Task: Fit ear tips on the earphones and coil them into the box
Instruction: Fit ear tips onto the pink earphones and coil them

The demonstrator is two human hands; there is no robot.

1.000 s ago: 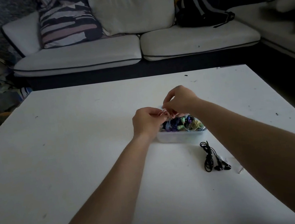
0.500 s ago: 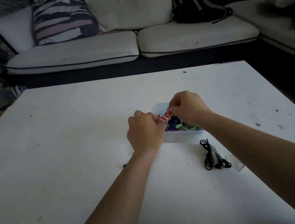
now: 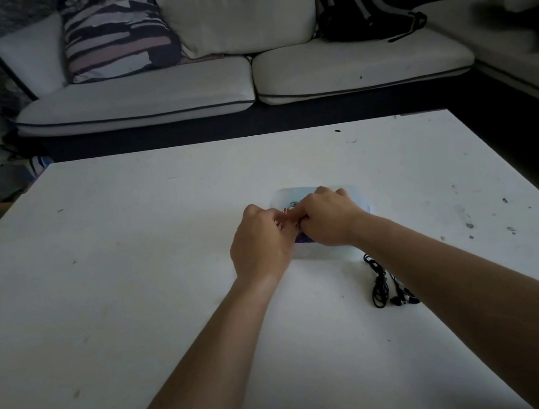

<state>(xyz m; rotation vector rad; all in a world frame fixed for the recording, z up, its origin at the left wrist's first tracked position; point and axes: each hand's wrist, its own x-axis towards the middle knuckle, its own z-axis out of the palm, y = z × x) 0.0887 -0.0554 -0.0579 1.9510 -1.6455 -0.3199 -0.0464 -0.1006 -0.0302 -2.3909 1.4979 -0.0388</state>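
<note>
A clear plastic box [image 3: 321, 253] sits mid-table with coloured earphones inside, mostly hidden by my hands. My left hand [image 3: 261, 242] is at the box's left end, and a pink-red coiled earphone cable [image 3: 284, 220] shows between its fingertips. My right hand [image 3: 326, 219] lies low over the box, fingers curled down onto the same coil and the contents. A black pair of earphones [image 3: 381, 284] lies coiled on the table just right of and nearer than the box, partly under my right forearm.
The white table [image 3: 136, 288] has small dark specks towards its right side. Beyond its far edge stands a white sofa [image 3: 246, 78] with a striped cushion [image 3: 118, 32] and a black backpack [image 3: 363, 12].
Both hands have dropped from above the box down into it with the pink-red coil. My right hand now covers most of the contents.
</note>
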